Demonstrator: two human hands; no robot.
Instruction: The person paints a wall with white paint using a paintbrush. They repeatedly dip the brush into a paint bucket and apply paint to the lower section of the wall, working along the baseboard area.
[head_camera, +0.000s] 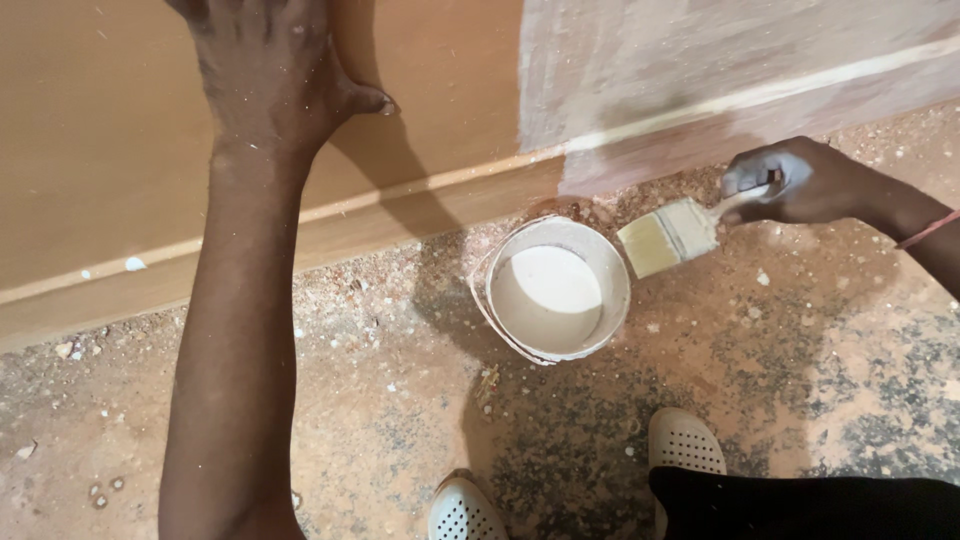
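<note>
Wall (120, 150): tan, right part whitewashed, pale ledge along its foot.
Floor (400, 420): dusty, speckled; two perforated white shoes (686, 440) near the bottom edge.
Left hand (270, 70): flat, fingers spread, pressed on the wall, arm straight.
Pail (557, 290): white paint inside, beside the wall.
Right hand (800, 182): clasps the brush (672, 235) handle; bristles just over the pail's right rim.

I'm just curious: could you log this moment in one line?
left hand flat on wall | right hand holds paintbrush beside paint bucket | bucket on floor
</note>
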